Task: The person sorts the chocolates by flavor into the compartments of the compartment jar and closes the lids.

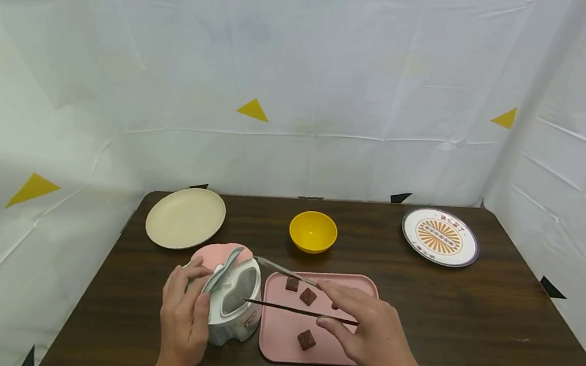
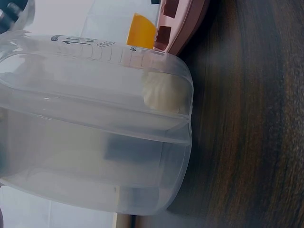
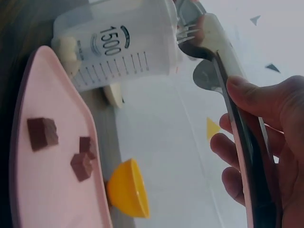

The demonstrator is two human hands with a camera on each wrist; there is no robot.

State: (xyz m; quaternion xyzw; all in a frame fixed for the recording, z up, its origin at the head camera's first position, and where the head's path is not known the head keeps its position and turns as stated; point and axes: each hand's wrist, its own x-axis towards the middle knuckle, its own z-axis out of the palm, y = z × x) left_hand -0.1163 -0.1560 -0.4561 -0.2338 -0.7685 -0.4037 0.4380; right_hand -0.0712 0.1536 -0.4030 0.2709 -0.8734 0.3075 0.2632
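Observation:
A translucent lidded container (image 1: 237, 323), marked 1500, stands at the left of a pink tray (image 1: 286, 346). My left hand (image 1: 181, 312) pinches the raised grey flap (image 1: 220, 272) of its lid, leaving an opening in the top. A pale, pleated lump (image 2: 164, 91) sits inside at the bottom. My right hand (image 1: 371, 327) holds metal tongs (image 3: 232, 99) with a fork end and a spoon end. Their arms are spread, with the tips at the container's top and nothing between them. Brown chocolate-like cubes (image 1: 306, 339) lie on the tray.
Behind the tray stands a yellow bowl (image 1: 313, 232). A cream plate (image 1: 185, 218) lies at the back left, a patterned white plate (image 1: 440, 237) at the right. White sheeting (image 1: 316, 88) hangs around the dark wooden table (image 1: 441, 321).

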